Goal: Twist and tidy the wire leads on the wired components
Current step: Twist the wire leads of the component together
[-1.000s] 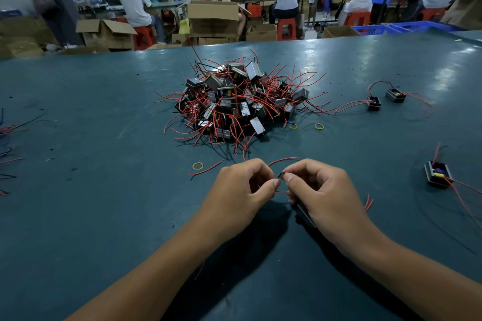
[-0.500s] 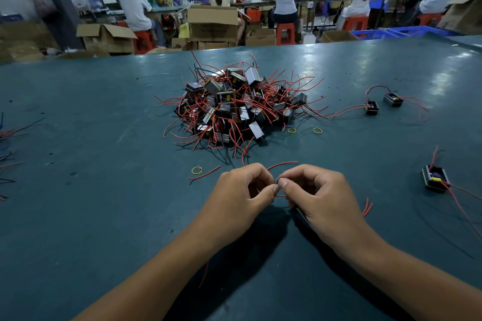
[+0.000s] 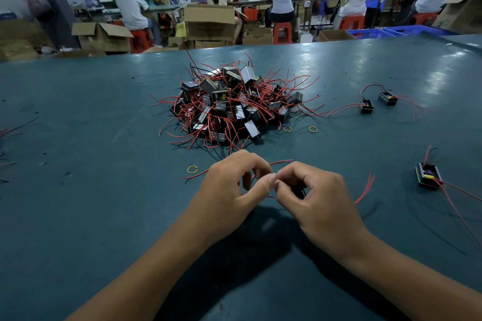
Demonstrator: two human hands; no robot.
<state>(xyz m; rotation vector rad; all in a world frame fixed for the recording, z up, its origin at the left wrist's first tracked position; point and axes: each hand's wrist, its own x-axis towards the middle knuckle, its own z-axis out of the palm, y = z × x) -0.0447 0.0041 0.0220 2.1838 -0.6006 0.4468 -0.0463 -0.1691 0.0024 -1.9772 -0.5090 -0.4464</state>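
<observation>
My left hand point(image 3: 229, 190) and my right hand point(image 3: 315, 203) meet thumb to thumb over the teal table point(image 3: 78, 190), both pinching thin red wire leads point(image 3: 281, 162) of a component that is mostly hidden under my right palm. More red lead ends point(image 3: 365, 187) stick out to the right of my right hand. A heap of small black wired components point(image 3: 229, 104) with tangled red leads lies just beyond my hands.
Three separate components lie to the right: two far point(image 3: 367, 106) point(image 3: 388, 98) and one near point(image 3: 427, 176), with trailing red leads. Yellow rubber bands point(image 3: 192, 169) point(image 3: 313, 129) dot the table. Loose wires point(image 3: 10, 130) lie at the left edge. People sit at benches behind, among cardboard boxes point(image 3: 208, 21).
My hands stay together on the leads, the fingers shifting slightly as they work the wire. The view has tilted a little, so the heap sits lower in frame.
</observation>
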